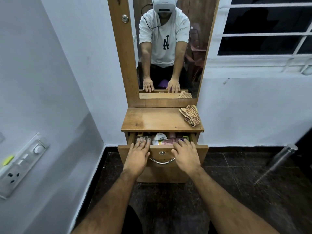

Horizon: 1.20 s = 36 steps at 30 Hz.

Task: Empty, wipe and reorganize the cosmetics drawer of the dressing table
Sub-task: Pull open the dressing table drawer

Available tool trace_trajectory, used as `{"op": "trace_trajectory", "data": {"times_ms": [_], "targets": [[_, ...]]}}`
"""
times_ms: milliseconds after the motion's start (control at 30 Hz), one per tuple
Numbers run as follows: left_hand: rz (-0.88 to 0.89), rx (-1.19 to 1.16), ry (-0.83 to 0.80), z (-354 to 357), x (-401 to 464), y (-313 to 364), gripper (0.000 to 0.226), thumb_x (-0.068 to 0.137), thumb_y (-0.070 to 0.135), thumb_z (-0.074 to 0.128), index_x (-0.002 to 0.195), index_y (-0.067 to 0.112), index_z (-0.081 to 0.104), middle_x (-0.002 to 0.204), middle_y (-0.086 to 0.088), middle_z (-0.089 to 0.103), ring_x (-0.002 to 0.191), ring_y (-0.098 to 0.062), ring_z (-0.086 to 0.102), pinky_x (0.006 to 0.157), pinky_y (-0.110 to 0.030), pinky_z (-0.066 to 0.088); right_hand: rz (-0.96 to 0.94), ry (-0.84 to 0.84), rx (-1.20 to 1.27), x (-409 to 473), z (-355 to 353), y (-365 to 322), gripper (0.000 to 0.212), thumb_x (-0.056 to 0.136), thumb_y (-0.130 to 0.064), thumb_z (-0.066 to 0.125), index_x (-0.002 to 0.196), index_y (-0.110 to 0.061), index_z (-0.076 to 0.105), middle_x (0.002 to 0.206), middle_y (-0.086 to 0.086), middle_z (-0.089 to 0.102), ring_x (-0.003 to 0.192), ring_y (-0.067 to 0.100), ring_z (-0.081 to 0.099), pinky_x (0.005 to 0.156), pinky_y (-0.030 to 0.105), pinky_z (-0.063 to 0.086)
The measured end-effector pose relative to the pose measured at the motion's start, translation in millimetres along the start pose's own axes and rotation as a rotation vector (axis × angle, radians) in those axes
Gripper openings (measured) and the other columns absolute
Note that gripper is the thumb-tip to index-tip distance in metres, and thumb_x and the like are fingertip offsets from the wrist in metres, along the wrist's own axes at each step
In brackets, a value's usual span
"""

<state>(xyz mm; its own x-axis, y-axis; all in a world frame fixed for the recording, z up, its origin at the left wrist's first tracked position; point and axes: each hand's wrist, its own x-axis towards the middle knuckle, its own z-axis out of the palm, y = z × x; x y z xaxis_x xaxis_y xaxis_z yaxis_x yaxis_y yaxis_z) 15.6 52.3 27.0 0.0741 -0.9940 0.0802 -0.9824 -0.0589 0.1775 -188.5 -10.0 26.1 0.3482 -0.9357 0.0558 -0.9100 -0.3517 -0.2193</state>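
Observation:
The wooden drawer (pixel 201 150) of the dressing table stands partly pulled out, with a metal handle (pixel 162 161) and a keyhole on its front. Inside lie several cosmetics, among them a white round-topped bottle (pixel 161 136) and pink tubes (pixel 168 141). My left hand (pixel 137 157) rests on the drawer's front edge at the left, fingers straight and reaching over the items. My right hand (pixel 185 156) rests on the front edge at the right, fingers spread. Neither hand holds anything.
A checked cloth (pixel 190 115) lies crumpled on the right of the tabletop (pixel 152 119). A mirror (pixel 167 48) stands behind it. A switch panel (pixel 20 163) is on the left wall, a metal leg (pixel 276 162) at the right, dark tiled floor below.

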Motion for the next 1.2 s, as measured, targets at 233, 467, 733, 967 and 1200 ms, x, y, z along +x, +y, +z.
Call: {"op": "trace_trajectory", "data": {"times_ms": [233,467,733,967,1200], "targets": [[0.007,-0.013,-0.004,1,-27,2,0.054,0.107,0.029,0.030,0.157,0.021,0.012,0.164,0.001,0.011,0.152,-0.016,0.002,0.122,-0.036,-0.002,-0.015,-0.014,0.032,-31,3,-1,0.052,0.106,-0.042,0.029,0.156,-0.028,0.027,0.165,-0.001,0.019,0.154,0.019,0.004,0.122,0.038,-0.006],[-0.010,-0.027,-0.012,-1,-49,7,0.052,0.106,0.027,0.034,0.156,0.020,0.022,0.163,0.002,0.019,0.151,-0.016,0.008,0.123,-0.036,0.000,-0.039,-0.037,0.006,-54,3,-1,0.055,0.105,-0.043,0.033,0.157,-0.028,0.022,0.166,-0.001,0.015,0.154,0.020,0.001,0.121,0.039,-0.008],[-0.012,-0.019,-0.001,-4,-70,6,0.049,0.105,0.017,0.034,0.154,0.024,0.029,0.159,0.003,0.031,0.148,-0.016,0.021,0.121,-0.033,0.005,-0.069,0.004,-0.021,-80,5,-4,0.057,0.104,-0.039,0.040,0.157,-0.026,0.023,0.165,0.001,0.018,0.154,0.023,0.002,0.121,0.040,-0.007],[-0.012,-0.016,0.015,-5,-84,9,0.049,0.105,0.013,0.032,0.153,0.024,0.032,0.158,0.003,0.033,0.147,-0.017,0.024,0.122,-0.033,0.007,-0.075,0.020,-0.014,-95,8,-4,0.058,0.103,-0.038,0.042,0.157,-0.026,0.022,0.165,0.001,0.017,0.154,0.025,0.000,0.121,0.041,-0.007],[-0.011,-0.012,0.021,-6,-97,12,0.050,0.105,0.012,0.033,0.153,0.024,0.032,0.158,0.003,0.034,0.147,-0.016,0.025,0.121,-0.031,0.007,-0.083,0.029,0.002,-109,6,-6,0.058,0.103,-0.036,0.043,0.156,-0.025,0.024,0.165,0.002,0.019,0.154,0.025,0.001,0.121,0.040,-0.008]]}}
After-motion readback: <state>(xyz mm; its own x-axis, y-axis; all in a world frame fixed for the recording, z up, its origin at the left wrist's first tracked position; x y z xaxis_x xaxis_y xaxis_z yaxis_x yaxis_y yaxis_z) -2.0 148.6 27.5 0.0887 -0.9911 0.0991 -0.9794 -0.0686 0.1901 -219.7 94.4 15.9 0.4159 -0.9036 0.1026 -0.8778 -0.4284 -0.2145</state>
